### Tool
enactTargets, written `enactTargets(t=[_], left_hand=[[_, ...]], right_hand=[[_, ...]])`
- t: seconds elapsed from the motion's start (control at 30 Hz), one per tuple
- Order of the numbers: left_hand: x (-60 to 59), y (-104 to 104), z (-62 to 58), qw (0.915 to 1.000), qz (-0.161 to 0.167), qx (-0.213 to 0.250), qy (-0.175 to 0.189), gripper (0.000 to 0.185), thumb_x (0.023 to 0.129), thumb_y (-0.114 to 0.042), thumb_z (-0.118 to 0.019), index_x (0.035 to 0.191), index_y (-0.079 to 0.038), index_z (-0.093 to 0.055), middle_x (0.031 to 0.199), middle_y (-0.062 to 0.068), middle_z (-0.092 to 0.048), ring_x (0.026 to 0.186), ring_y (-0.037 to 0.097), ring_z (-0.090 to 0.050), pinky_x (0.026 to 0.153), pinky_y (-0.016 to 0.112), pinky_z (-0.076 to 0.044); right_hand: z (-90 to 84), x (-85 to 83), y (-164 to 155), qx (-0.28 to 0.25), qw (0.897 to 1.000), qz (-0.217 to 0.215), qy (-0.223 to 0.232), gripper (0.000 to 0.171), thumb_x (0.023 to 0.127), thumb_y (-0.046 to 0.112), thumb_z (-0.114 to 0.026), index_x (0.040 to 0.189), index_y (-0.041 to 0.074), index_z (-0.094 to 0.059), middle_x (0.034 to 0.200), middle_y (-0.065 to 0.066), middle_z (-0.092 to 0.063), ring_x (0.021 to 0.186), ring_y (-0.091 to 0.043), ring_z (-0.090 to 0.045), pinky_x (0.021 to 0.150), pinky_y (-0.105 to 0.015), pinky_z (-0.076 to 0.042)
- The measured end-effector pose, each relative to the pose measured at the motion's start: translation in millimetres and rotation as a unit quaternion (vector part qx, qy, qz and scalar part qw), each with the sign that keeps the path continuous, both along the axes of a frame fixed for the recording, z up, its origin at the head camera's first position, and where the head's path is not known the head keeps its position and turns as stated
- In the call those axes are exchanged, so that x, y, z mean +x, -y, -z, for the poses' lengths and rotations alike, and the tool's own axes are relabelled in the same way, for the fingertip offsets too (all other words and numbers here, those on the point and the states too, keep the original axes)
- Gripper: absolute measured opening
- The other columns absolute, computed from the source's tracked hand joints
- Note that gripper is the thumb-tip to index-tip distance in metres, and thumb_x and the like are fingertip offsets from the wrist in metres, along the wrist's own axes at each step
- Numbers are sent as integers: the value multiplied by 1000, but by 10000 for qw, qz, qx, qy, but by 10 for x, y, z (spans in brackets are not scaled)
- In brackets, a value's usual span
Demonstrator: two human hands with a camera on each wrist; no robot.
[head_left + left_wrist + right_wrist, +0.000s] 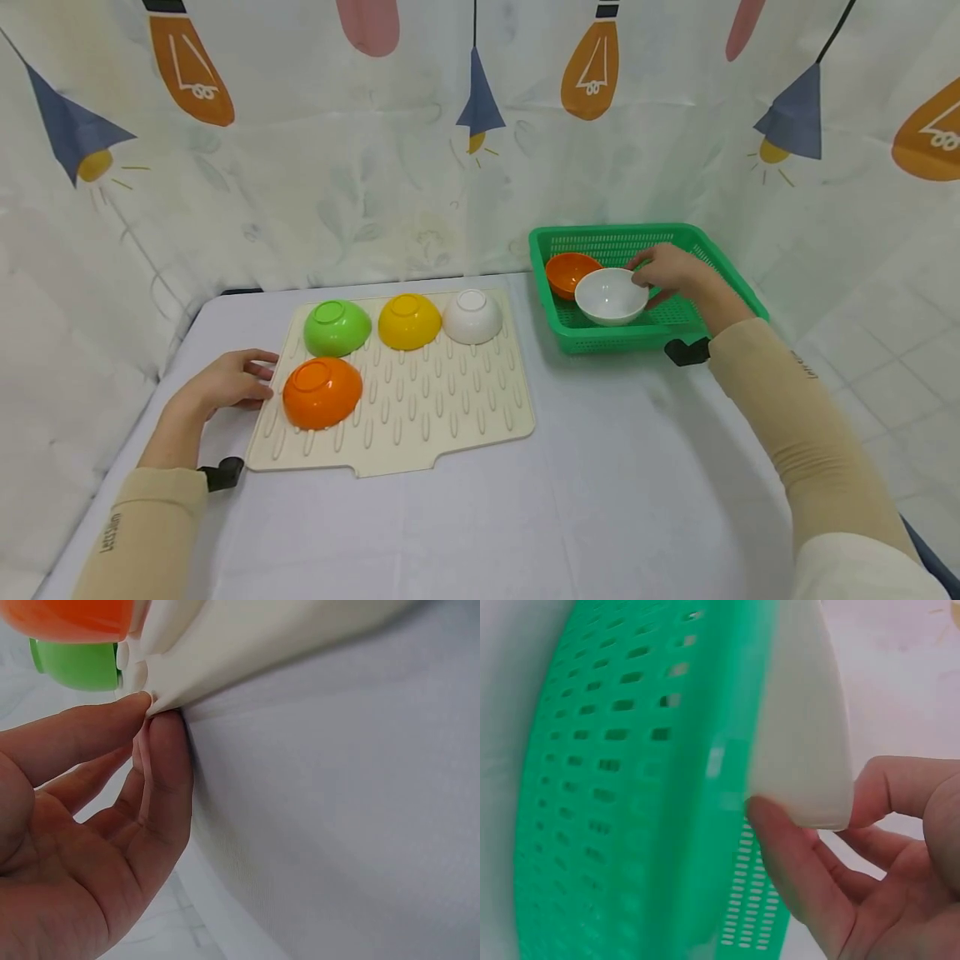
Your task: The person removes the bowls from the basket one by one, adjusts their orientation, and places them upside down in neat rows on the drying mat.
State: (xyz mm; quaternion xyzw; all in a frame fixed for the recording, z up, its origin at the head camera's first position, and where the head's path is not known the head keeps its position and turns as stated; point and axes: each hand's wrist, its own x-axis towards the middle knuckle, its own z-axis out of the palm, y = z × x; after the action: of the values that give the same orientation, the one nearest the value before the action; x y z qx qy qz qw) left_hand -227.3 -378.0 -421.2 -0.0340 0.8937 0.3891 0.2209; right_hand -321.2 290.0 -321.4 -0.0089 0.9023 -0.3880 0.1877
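Note:
My right hand [663, 271] pinches the rim of a white bowl [611, 295] inside the green basket [570, 340]; the right wrist view shows thumb and fingers [795, 870] clamped on the white bowl's rim [806, 742]. An orange bowl [568, 272] sits upright behind it in the basket. My left hand [228, 381] rests at the left edge of the cream drying mat [450, 400], fingertips [161, 742] touching the mat's edge [225, 660]. Upside down on the mat stand an orange bowl [322, 392], a green bowl [337, 327], a yellow bowl [408, 321] and a white bowl [472, 316].
A pale tablecloth [600, 483] covers the table. A curtain printed with light bulbs [375, 167] hangs close behind and at both sides. The mat's right and front parts carry only raised ribs.

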Motion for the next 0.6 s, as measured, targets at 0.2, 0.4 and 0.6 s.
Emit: enactTargets(t=[0.2,0.4,0.6], left_hand=[[20,-10,-4,10000,8,-13,-32,71,90,2,-68,148,16,-30,128,34,-46,93,27,-61,78,32,-60],[21,-4,11,10000,15,-33,-65,69,91,2,-68,147,16,-30,128,34,-46,92,27,-62,78,32,-60],[15,3,10,10000,15,0,-85,69,91,2,-67,148,16,-30,128,34,-46,92,27,-62,78,32,-60]], right_hand=[[-63,-8,74,-701,9973,202,-31,54,96,4,-47,148,-5,-40,135,-24,-41,108,-36,-50,79,-46,-62],[-99,35,305,-1324,9907,317,-17,56,95,2,-45,150,-1,-38,107,-15,-45,101,-32,-48,82,-46,-61],[-115,109,600,-1836,9825,303,97,56,95,1,-45,151,0,-37,113,-17,-41,103,-32,-45,86,-45,-60]])
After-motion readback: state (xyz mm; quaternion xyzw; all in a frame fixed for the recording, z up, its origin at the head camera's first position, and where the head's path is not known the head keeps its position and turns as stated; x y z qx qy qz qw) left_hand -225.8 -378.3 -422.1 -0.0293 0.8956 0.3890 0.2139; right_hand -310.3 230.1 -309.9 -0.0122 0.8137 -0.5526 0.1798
